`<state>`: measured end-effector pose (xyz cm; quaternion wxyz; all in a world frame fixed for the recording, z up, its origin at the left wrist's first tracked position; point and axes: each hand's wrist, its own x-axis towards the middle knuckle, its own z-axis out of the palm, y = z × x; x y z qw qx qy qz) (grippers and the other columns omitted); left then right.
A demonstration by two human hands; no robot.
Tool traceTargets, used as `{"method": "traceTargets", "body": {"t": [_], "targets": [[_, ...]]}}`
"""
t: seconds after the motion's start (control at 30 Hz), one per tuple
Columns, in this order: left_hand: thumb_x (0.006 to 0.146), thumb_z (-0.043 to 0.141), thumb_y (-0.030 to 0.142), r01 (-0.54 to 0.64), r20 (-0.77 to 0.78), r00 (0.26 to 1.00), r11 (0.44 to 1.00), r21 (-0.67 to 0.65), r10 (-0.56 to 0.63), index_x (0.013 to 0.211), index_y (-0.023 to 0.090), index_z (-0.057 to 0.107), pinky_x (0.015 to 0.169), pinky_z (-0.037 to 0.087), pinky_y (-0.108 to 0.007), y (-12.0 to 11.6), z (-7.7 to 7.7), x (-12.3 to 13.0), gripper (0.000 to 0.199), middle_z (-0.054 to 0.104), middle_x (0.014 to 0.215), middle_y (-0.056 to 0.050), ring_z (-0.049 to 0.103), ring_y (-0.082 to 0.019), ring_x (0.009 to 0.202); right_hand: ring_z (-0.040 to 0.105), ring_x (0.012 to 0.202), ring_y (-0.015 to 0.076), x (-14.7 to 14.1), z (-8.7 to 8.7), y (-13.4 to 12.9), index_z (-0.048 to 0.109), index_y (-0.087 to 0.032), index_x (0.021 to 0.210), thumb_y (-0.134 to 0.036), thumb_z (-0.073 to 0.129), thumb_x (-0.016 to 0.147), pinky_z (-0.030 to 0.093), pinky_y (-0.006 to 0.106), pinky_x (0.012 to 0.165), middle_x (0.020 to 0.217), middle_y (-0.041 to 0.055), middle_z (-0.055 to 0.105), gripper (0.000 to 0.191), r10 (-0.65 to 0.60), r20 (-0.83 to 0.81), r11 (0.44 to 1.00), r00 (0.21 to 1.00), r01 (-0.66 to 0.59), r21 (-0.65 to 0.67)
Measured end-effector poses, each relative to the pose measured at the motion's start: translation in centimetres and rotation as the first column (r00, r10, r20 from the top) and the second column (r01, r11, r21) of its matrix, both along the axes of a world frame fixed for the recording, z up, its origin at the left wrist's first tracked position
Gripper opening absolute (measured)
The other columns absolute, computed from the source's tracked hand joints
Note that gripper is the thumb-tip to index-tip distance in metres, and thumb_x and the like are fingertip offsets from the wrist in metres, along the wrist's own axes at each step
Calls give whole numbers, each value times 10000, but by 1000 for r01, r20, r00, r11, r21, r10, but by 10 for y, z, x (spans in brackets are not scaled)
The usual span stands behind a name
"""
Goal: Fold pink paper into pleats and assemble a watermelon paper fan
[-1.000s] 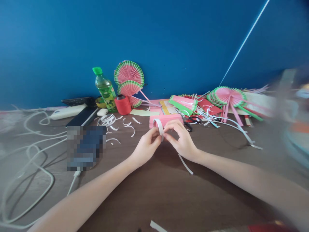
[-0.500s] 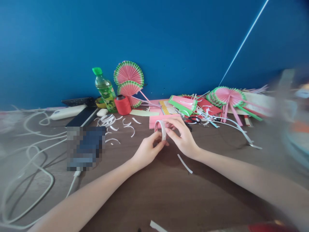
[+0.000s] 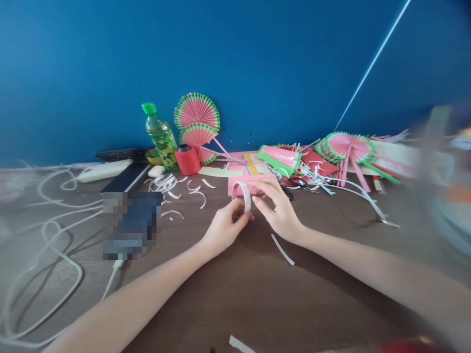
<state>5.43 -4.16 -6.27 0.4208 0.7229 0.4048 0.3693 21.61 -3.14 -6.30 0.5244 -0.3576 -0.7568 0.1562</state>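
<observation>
My left hand point(image 3: 228, 225) pinches the lower rim of a roll of white tape point(image 3: 247, 197), which stands on edge with its hollow core turned towards the left. Close on the roll's right side is my right hand point(image 3: 281, 208), fingers curved and the thumb apart from the index finger. Its fingertips are beside the tape; whether one touches it is hard to see. Just behind the roll lies a pleated pink paper point(image 3: 235, 185), partly covered by the roll and my right fingers. A thin white strip point(image 3: 282, 250) rests on the table below my right hand.
Curled paper scraps point(image 3: 165, 182), a red thread spool point(image 3: 188, 161) and a green-capped bottle point(image 3: 160, 137) are at the left back. Pink-green paper fans point(image 3: 346, 146) and black-handled scissors point(image 3: 296, 182) lie right. A white cable point(image 3: 79, 274) loops along the left.
The tape roll has shifted slightly left and turned a little in my left hand. A small gap now shows between the roll and my right thumb.
</observation>
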Motion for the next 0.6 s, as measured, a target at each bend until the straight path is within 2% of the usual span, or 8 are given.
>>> {"method": "traceTargets", "body": {"t": [0.07, 0.2, 0.27, 0.43, 0.6], "targets": [[834, 495, 255, 0, 57, 998, 1000, -16, 1, 923, 178, 536, 829, 458, -297, 2, -2, 0, 124, 654, 869, -31, 623, -158, 868, 550, 923, 170, 0, 0, -1, 478, -263, 1151, -146, 493, 839, 482, 337, 771, 1037, 50, 540, 334, -9, -13, 1000, 1000, 9, 2], [835, 501, 274, -4, 110, 994, 1000, -22, 7, 938, 178, 531, 843, 458, -303, 3, -3, 0, 143, 649, 883, -30, 617, -156, 878, 538, 913, 172, -2, 0, -3, 534, -227, 917, -123, 529, 818, 464, 345, 811, 923, 38, 529, 143, 11, 41, 999, 999, -14, 52], [837, 498, 274, -1, 113, 994, 1000, -13, 2, 949, 179, 532, 847, 456, -298, 2, -3, 1, 150, 646, 903, -30, 611, -153, 892, 532, 917, 174, -3, 1, -3, 534, -221, 854, -118, 538, 816, 457, 351, 830, 907, 38, 519, 110, 26, 70, 998, 997, -29, 51], [830, 478, 190, 32, 106, 994, 999, 6, -33, 992, 173, 529, 857, 447, -282, 1, -2, 1, 170, 644, 989, -42, 600, -146, 932, 533, 868, 161, -2, 0, -2, 514, -213, 786, -99, 564, 799, 462, 322, 782, 863, 28, 525, 125, 17, 56, 999, 998, -19, 35], [825, 478, 171, 68, 241, 969, 997, -27, -59, 1071, 160, 514, 907, 433, -289, 6, 0, 1, 249, 615, 1127, -75, 574, -163, 1037, 555, 856, 160, -1, 2, -5, 515, -204, 763, -109, 565, 808, 448, 327, 787, 859, 30, 567, 117, 2, 52, 991, 999, -9, 134]]}}
